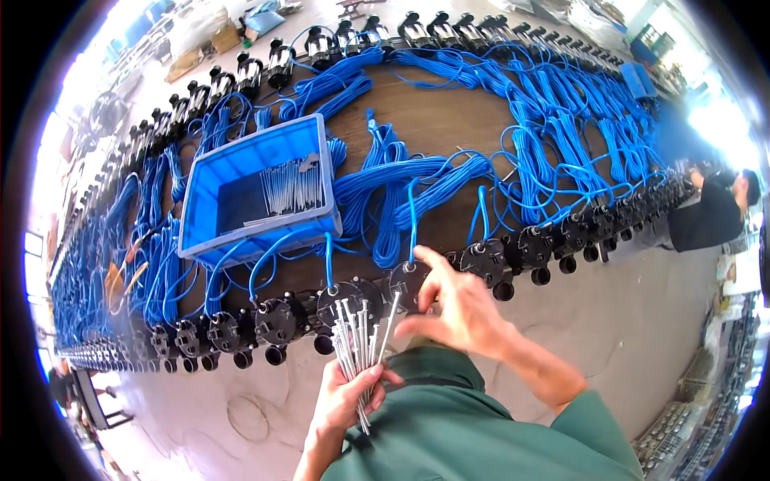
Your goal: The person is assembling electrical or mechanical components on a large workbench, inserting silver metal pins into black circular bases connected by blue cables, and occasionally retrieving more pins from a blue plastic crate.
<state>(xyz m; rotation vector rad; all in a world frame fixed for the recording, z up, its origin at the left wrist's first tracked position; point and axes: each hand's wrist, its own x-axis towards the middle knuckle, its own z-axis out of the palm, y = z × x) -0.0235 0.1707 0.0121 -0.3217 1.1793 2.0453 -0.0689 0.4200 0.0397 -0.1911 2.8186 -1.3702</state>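
A bunch of long silvery bolts (353, 341) stands heads-up in my left hand (338, 397), whose fingers are wrapped round their lower part. One bolt leans out to the right of the others. My right hand (467, 311) is held over the table's near edge with thumb and index finger apart and nothing visible between them. Its fingertips are by a black round-topped pump-like unit (407, 282), close to the blue cable (414, 220) rising from it; whether they touch cannot be made out. Just left, behind the bolts, sits another such black unit (346, 298).
A blue plastic box (204, 200) with more long bolts (293, 188) stands on the brown table (425, 104). Coiled blue cables (389, 232) lie around it. Black units line both table edges. A person in dark clothing (706, 220) is at the far right.
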